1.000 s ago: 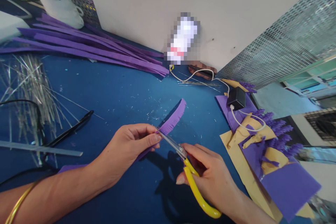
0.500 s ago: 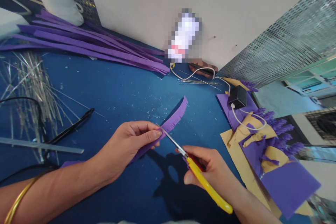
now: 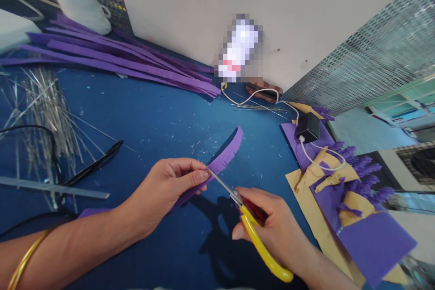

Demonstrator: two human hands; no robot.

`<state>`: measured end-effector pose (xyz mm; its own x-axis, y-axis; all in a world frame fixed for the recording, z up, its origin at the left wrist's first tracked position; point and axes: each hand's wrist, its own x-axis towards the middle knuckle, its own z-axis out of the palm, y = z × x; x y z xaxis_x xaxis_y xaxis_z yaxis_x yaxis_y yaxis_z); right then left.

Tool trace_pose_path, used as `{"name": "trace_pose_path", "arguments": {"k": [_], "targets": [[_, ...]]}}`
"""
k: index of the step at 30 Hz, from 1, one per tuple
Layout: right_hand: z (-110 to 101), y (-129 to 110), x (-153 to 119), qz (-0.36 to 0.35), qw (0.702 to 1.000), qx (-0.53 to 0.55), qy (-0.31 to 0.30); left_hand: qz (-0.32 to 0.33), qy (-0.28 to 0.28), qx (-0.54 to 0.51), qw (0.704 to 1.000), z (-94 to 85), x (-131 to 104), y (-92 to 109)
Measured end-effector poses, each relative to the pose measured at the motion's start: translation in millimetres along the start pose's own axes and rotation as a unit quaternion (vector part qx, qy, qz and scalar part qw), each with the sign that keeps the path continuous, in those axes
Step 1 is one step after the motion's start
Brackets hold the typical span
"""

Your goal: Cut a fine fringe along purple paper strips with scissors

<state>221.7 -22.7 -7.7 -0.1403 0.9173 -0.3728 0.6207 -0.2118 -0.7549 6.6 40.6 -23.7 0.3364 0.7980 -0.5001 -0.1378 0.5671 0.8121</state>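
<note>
Between the thumb and fingers of my left hand [image 3: 183,179] is a purple paper strip [image 3: 226,152]. Fine slits run along one edge of its curled free end, and the rest trails beneath my left forearm. My right hand [image 3: 270,222] grips a pair of scissors [image 3: 263,251] with yellow and red handles. Their blades meet the strip's edge right beside my left fingertips. How far the blades are parted is hard to tell.
Long purple strips [image 3: 136,61] lie at the back left, near a white mug [image 3: 79,4]. Thin wires [image 3: 50,113] are spread on the left. Wrapped purple flowers [image 3: 363,172] and a black charger [image 3: 307,127] sit at right. A blurred phone [image 3: 239,47] leans against the wall.
The scissors' handles have swung slightly left and down with my right hand, while the blades stay at the strip. My left hand keeps its hold.
</note>
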Motion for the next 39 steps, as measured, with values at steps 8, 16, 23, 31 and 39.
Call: {"name": "trace_pose_path", "arguments": {"k": [8, 16, 23, 31, 39], "targets": [[0.2, -3.3, 1.3, 0.021, 0.996, 0.082, -0.016, 0.013, -0.005, -0.009, 1.000, -0.3, 1.3, 0.5], [-2.6, -1.6, -1.5, 0.009, 1.000, 0.022, 0.008, 0.017, 0.001, -0.002, 1.000, 0.7, 0.3, 1.3], [-2.5, 1.1, -4.1, -0.010, 0.999, -0.037, 0.020, 0.044, 0.023, -0.011, 0.999, 1.3, 0.9, -1.7], [-1.7, -3.2, -3.7, -0.018, 0.998, -0.056, 0.027, 0.059, 0.019, 0.005, 0.998, 1.0, -1.5, -2.7], [1.2, 2.9, -4.7, -0.017, 0.999, -0.037, 0.025, 0.053, 0.019, 0.006, 0.998, 0.3, 0.6, -4.5]]}}
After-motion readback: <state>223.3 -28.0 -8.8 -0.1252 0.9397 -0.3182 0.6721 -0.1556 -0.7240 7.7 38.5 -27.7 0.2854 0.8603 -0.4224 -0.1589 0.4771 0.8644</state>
